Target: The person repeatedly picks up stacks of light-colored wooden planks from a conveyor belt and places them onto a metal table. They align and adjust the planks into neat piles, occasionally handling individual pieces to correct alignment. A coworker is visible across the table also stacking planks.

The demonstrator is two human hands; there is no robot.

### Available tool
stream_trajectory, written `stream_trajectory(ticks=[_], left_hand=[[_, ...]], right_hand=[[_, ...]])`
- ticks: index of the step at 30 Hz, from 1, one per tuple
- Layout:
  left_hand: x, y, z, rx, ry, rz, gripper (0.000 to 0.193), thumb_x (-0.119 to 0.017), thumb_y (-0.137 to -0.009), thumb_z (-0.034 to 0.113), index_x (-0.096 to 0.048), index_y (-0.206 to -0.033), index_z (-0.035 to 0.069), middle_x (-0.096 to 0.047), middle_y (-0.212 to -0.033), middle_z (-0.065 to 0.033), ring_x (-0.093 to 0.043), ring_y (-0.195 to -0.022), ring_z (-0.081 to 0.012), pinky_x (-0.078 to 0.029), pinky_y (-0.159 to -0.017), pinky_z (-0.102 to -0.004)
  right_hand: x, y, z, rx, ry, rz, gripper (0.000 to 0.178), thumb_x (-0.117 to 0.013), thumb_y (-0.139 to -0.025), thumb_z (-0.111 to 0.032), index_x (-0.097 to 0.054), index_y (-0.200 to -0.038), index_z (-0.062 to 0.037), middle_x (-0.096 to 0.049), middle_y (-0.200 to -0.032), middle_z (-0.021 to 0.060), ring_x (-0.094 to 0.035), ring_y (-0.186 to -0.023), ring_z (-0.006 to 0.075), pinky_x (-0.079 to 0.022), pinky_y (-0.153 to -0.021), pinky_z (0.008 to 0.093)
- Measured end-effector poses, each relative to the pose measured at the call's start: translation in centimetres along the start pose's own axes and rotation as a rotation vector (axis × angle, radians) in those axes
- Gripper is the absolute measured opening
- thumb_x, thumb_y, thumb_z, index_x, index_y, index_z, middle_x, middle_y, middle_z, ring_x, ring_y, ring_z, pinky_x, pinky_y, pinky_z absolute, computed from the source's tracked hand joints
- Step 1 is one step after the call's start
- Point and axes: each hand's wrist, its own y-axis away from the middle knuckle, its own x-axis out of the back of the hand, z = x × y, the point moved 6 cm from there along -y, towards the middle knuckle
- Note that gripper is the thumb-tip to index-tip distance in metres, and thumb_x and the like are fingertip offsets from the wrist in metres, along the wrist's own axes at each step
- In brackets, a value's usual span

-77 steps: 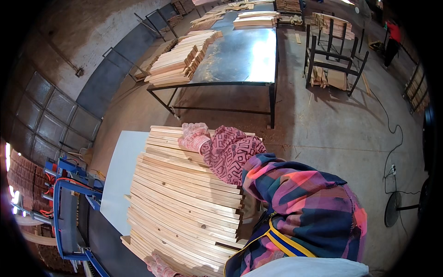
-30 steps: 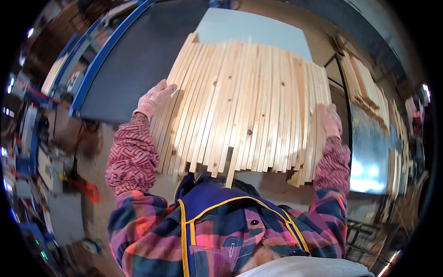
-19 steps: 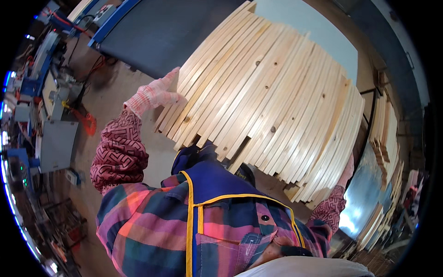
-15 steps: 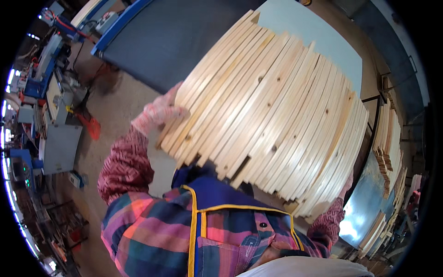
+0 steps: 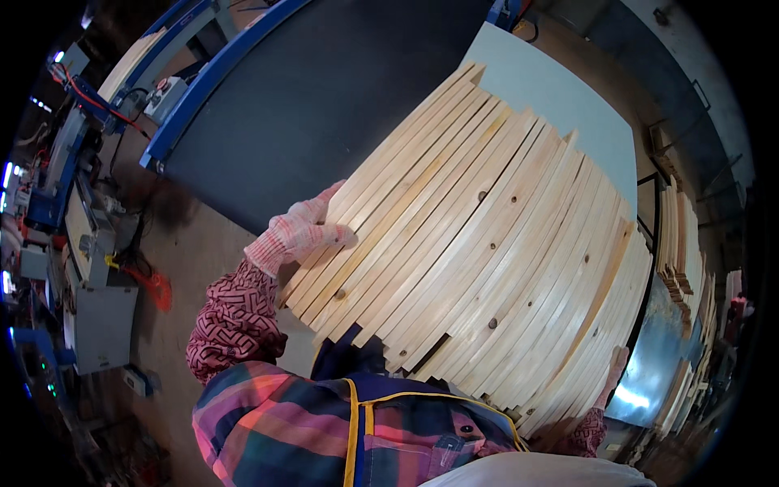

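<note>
Left hand (image 5: 307,231) grasps the left flank of wooden slats (image 5: 479,252) slanting away rightward; right hand (image 5: 617,373), grip unclear, lies opposite.

Left hand (image 5: 302,230): pink-and-white knit glove (image 5: 274,250), mottled, at nine o'clock.
Right hand (image 5: 613,376): four o'clock, a sliver only; knit too small to tell.
Left sleeve cover (image 5: 235,321): dusty pink, dark maze-like pattern, gathered in folds.
Right sleeve cover (image 5: 587,433): matching pattern, mostly hidden.
Shirt (image 5: 272,418): broad plaid of navy, purple, coral and dark teal.
Button (image 5: 466,428): round, dark, toward five o'clock.
Chest pocket (image 5: 403,458): purplish plaid, pale stitching.
Apron (image 5: 355,353): navy cloth, bright yellow edging.
Lower edge, five o'clock: smooth whitish cloth (image 5: 540,471).
</note>
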Motion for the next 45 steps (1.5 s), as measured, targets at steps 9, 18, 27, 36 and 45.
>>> stream_trajectory(ticks=[9, 18, 27, 36, 45], left_hand=[[3.5, 3.7, 1.2, -0.107, -0.163, 0.112, 0.086, -0.070, -0.081, 0.013, -0.029, -0.156, 0.003, -0.060, -0.129, -0.0090, -0.055, -0.115, -0.0165, -0.043, -0.101, -0.0292], [16.9, 14.3, 4.1, 0.060, -0.467, 0.652, 0.059, -0.065, -0.088, 0.031, -0.053, -0.142, 0.011, -0.068, -0.123, -0.0121, -0.062, -0.113, -0.0249, -0.046, -0.098, -0.0326], [18.9, 11.5, 7.1, 0.033, -1.112, 1.058, 0.061, -0.056, -0.090, 0.055, -0.052, -0.133, 0.012, -0.057, -0.132, -0.0171, -0.054, -0.120, -0.0401, -0.045, -0.098, -0.0501], [18.8, 11.7, 6.8, 0.264, -1.218, 1.077, 0.065, -0.051, -0.092, 0.063, -0.055, -0.132, 0.012, -0.053, -0.139, -0.0117, -0.052, -0.123, -0.0360, -0.046, -0.100, -0.0476], [18.9, 11.3, 6.4, 0.162, -1.211, 1.028, 0.059, -0.051, -0.092, 0.057, -0.054, -0.131, 0.014, -0.053, -0.136, -0.0142, -0.053, -0.119, -0.0393, -0.045, -0.097, -0.0495]], right_hand=[[-10.0, 1.7, -6.1, -0.232, -0.235, -0.161, 0.065, -0.041, -0.101, -0.057, -0.046, -0.142, -0.0071, -0.062, -0.125, 0.0141, -0.065, -0.107, 0.0254, -0.058, -0.091, 0.0410], [-32.3, -0.5, -13.1, -0.267, -0.665, -0.625, 0.074, -0.036, -0.100, -0.058, -0.036, -0.152, -0.0052, -0.048, -0.146, 0.0208, -0.053, -0.130, 0.0360, -0.045, -0.109, 0.0466], [-34.0, -3.8, -6.5, -0.006, -0.111, -0.480, 0.062, -0.055, -0.100, -0.039, -0.043, -0.148, -0.0010, -0.057, -0.138, 0.0148, -0.054, -0.127, 0.0229, -0.046, -0.102, 0.0338], [-31.0, 0.0, -11.3, -0.007, 0.717, -0.446, 0.081, -0.059, -0.086, -0.067, -0.057, -0.138, -0.0045, -0.063, -0.132, 0.0165, -0.056, -0.127, 0.0284, -0.040, -0.107, 0.0379], [-25.6, 0.2, -8.1, 0.014, 0.452, -0.371, 0.086, -0.075, -0.084, -0.044, -0.040, -0.148, 0.0023, -0.053, -0.142, 0.0237, -0.047, -0.136, 0.0315, -0.035, -0.112, 0.0366]])
